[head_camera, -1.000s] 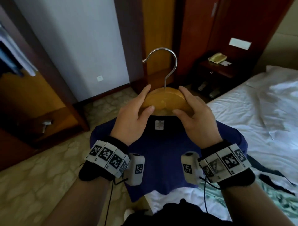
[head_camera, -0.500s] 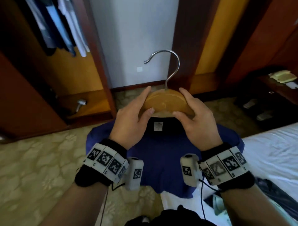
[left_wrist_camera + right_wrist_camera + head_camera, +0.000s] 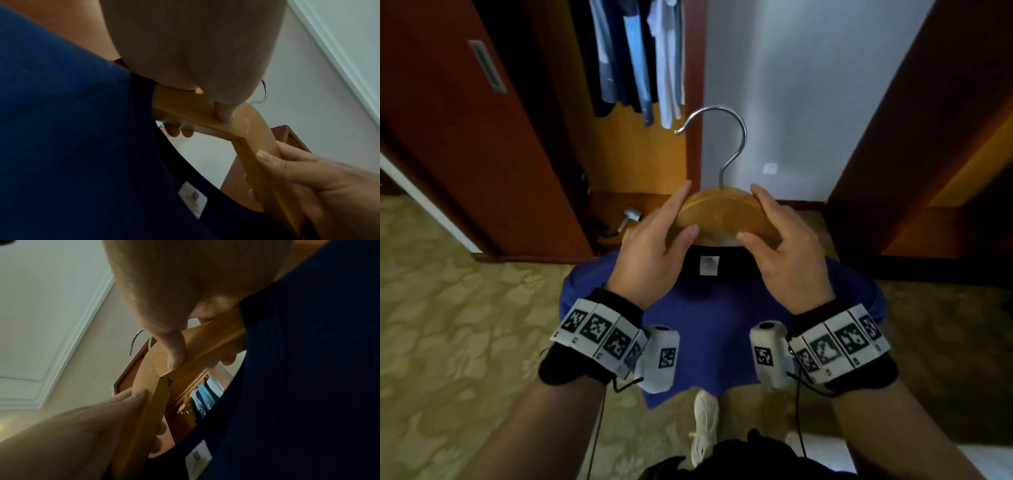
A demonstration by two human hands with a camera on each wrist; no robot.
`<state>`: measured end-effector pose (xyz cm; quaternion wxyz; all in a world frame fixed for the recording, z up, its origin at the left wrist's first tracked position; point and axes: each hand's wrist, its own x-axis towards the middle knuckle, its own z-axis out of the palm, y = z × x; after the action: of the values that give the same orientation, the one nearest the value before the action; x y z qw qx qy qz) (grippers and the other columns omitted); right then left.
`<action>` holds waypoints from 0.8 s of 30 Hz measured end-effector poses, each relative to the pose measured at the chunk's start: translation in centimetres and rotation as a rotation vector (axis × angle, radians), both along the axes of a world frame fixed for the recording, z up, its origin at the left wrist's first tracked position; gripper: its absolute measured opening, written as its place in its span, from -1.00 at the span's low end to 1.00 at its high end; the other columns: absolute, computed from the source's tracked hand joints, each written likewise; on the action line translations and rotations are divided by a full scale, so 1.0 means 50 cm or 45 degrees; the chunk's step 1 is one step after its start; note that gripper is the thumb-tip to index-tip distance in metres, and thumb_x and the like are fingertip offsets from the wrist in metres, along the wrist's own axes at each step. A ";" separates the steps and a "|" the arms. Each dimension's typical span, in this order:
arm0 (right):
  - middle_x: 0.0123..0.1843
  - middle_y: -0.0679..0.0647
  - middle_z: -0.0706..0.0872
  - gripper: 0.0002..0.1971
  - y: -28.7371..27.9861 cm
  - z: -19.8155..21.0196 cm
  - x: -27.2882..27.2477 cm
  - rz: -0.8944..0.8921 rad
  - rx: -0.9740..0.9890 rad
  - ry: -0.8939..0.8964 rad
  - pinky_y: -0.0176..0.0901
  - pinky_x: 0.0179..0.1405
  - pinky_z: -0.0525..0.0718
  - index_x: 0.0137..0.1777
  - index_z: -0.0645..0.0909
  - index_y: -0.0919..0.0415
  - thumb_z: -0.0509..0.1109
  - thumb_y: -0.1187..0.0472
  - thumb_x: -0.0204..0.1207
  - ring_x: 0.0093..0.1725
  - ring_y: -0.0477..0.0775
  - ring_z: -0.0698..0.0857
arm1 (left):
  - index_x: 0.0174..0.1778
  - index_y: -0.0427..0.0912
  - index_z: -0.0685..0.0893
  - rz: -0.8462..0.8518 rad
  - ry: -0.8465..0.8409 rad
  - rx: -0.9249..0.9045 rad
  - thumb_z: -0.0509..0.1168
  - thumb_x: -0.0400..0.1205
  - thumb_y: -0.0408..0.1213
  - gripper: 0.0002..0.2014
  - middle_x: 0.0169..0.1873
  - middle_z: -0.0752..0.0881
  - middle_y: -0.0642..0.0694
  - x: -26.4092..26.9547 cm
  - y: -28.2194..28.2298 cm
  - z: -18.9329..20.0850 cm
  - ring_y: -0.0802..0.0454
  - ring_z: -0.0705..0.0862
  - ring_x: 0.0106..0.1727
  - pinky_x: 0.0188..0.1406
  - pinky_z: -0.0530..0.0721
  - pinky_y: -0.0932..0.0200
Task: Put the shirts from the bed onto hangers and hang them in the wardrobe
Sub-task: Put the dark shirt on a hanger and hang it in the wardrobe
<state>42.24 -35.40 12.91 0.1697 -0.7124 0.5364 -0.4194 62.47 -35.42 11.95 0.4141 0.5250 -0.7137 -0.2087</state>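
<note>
Both hands pinch the wooden hanger [image 3: 722, 214] at its shoulders – left hand [image 3: 650, 253] and right hand [image 3: 787, 253], thumbs on the near face. The blue shirt [image 3: 709, 318] hangs below it. Its steel hook [image 3: 717, 137] points up; the wardrobe [image 3: 619, 102] with hung shirts [image 3: 640, 58] lies ahead-left – left hand nearer.

The hanger [image 3: 724, 219] sits in the middle, up in front of the person. The left hand [image 3: 654, 253] holds its left side and the right hand [image 3: 787, 255] holds its right side. The hook [image 3: 717, 137] sticks up from the top. The shirt [image 3: 719, 325] hangs down below the hanger, over the floor [image 3: 448, 325]. Behind it on the left stands the wardrobe [image 3: 640, 154], with other shirts [image 3: 640, 58] hanging inside. A wall [image 3: 808, 85] is behind on the right. A shoe [image 3: 705, 428] is on the floor under the shirt.
</note>
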 end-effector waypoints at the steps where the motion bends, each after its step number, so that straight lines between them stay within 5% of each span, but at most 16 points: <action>1: 0.19 0.01 0.64 -0.38 -0.043 0.000 0.016 0.023 -0.011 -0.023 -0.15 0.19 0.53 0.59 0.37 -0.07 0.35 -0.02 0.49 0.15 -0.05 0.58 | 0.66 0.21 0.14 0.013 -0.014 -0.022 0.12 0.67 0.11 -0.39 0.40 0.53 0.14 0.017 -0.039 -0.001 0.02 0.52 0.44 0.40 0.49 -0.26; 11: 0.13 0.06 0.63 -0.37 -0.426 0.052 0.199 0.236 -0.030 -0.059 -0.07 0.11 0.57 0.60 0.36 -0.05 0.33 -0.04 0.50 0.11 0.03 0.60 | 0.67 0.06 0.19 0.231 -0.127 -0.062 0.15 0.69 0.03 -0.39 0.25 0.57 0.15 0.191 -0.360 0.072 0.16 0.56 0.24 0.31 0.54 -0.17; 17: 0.12 -0.06 0.58 -0.36 -0.582 0.086 0.337 0.320 -0.077 -0.046 -0.16 0.14 0.53 0.59 0.36 -0.10 0.35 -0.04 0.48 0.14 -0.03 0.59 | 0.66 0.13 0.18 0.325 -0.098 -0.114 0.14 0.68 0.11 -0.39 0.26 0.54 0.14 0.321 -0.492 0.097 0.00 0.57 0.32 0.33 0.53 -0.25; 24: 0.22 0.01 0.61 -0.38 -0.753 0.130 0.481 0.199 -0.151 -0.044 -0.05 0.21 0.58 0.61 0.33 -0.11 0.43 0.06 0.55 0.19 0.01 0.59 | 0.66 0.02 0.24 0.191 -0.047 -0.288 0.10 0.66 0.16 -0.36 0.32 0.55 0.12 0.472 -0.720 0.120 0.08 0.57 0.35 0.33 0.57 -0.13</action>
<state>66.29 -73.05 19.43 0.1687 -0.7536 0.4505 -0.4479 86.09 -71.42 17.94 0.4719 0.5305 -0.6989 -0.0859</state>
